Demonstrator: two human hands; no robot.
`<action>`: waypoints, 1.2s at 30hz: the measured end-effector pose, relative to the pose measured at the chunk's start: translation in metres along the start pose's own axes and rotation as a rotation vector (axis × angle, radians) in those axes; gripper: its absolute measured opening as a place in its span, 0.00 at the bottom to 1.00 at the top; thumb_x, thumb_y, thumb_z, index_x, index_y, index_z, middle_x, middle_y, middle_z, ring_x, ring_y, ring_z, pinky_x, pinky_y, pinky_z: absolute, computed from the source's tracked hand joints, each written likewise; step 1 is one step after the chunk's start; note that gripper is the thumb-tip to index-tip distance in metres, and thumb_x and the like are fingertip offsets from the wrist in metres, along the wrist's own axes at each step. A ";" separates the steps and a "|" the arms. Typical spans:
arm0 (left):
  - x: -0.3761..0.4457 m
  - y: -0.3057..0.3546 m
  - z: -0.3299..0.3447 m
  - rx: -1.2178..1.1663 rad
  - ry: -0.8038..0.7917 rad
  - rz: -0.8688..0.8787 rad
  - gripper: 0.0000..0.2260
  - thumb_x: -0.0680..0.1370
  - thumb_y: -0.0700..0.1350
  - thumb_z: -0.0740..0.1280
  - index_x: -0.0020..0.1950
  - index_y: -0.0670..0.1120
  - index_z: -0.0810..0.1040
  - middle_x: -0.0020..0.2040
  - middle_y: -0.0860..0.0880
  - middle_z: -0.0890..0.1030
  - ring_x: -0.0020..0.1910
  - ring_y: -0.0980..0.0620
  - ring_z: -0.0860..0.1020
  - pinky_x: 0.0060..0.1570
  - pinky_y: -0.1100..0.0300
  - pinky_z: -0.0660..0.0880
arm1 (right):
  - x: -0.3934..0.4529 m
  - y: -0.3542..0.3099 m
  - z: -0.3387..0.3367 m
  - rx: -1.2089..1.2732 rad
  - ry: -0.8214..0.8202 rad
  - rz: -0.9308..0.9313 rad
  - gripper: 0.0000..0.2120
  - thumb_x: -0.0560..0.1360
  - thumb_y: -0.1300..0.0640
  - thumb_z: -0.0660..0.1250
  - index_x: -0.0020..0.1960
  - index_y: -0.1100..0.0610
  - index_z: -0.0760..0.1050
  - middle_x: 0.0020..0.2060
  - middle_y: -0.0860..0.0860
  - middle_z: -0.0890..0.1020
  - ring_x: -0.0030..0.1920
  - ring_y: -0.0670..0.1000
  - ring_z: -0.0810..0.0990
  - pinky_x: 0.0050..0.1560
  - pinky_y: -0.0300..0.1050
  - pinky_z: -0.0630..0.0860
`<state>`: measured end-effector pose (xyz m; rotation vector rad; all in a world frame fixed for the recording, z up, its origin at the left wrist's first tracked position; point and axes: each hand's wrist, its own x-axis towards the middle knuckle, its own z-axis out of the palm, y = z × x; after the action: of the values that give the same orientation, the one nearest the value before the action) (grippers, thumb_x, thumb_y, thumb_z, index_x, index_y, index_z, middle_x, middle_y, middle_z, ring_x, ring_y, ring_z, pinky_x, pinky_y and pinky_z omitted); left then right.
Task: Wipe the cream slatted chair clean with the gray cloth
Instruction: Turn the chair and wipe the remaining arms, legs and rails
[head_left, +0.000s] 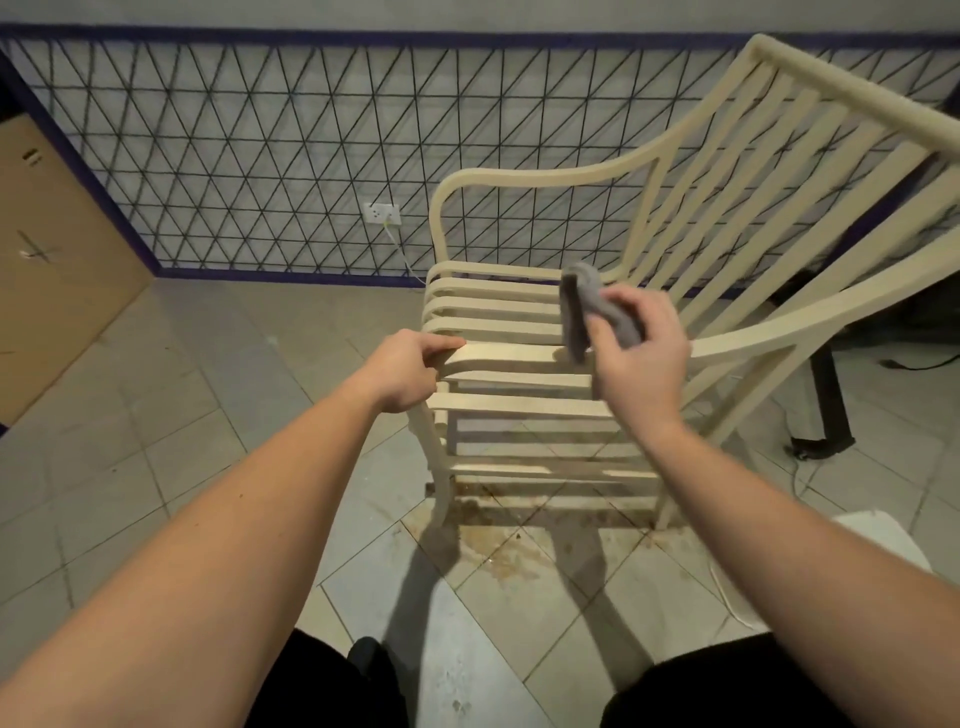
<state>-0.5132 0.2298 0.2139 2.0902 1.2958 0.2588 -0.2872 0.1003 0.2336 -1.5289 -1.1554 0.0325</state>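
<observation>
The cream slatted chair (524, 312) stands on the tiled floor in front of me, its seat slats running left to right and its tall slatted back leaning away at the upper right. My left hand (402, 371) grips the left end of a front seat slat. My right hand (641, 358) holds the folded gray cloth (582, 306) over the right part of the seat. A hanging end of the cloth touches a slat just left of my fingers.
A wall with black triangular mesh and a white socket (382, 213) with a cord stands behind the chair. A brown board (52, 249) leans at left. A dark metal leg (831, 410) stands at right. Brown stains (509, 551) mark the tiles under the chair.
</observation>
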 end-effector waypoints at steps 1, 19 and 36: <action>-0.001 0.002 0.000 0.013 0.005 0.002 0.26 0.78 0.34 0.64 0.72 0.55 0.75 0.71 0.49 0.77 0.71 0.49 0.73 0.73 0.50 0.68 | 0.017 0.009 -0.006 -0.084 -0.072 -0.055 0.11 0.77 0.58 0.70 0.59 0.52 0.80 0.48 0.44 0.77 0.50 0.41 0.74 0.55 0.33 0.71; 0.002 0.032 0.008 0.444 0.088 -0.034 0.18 0.77 0.41 0.69 0.63 0.59 0.82 0.54 0.47 0.84 0.48 0.45 0.80 0.54 0.51 0.79 | 0.026 0.087 -0.033 -0.779 -0.794 -0.431 0.38 0.76 0.68 0.62 0.78 0.43 0.53 0.70 0.47 0.71 0.67 0.53 0.70 0.70 0.52 0.66; -0.005 0.027 0.005 0.414 0.132 0.004 0.15 0.80 0.45 0.66 0.64 0.60 0.81 0.55 0.50 0.85 0.49 0.46 0.81 0.57 0.50 0.79 | 0.085 0.094 -0.140 -1.104 -0.874 -0.437 0.20 0.81 0.54 0.62 0.72 0.50 0.67 0.63 0.50 0.77 0.63 0.53 0.75 0.68 0.52 0.68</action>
<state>-0.4934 0.2154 0.2278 2.4544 1.5263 0.1392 -0.1028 0.0664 0.2560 -2.2408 -2.4503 -0.3098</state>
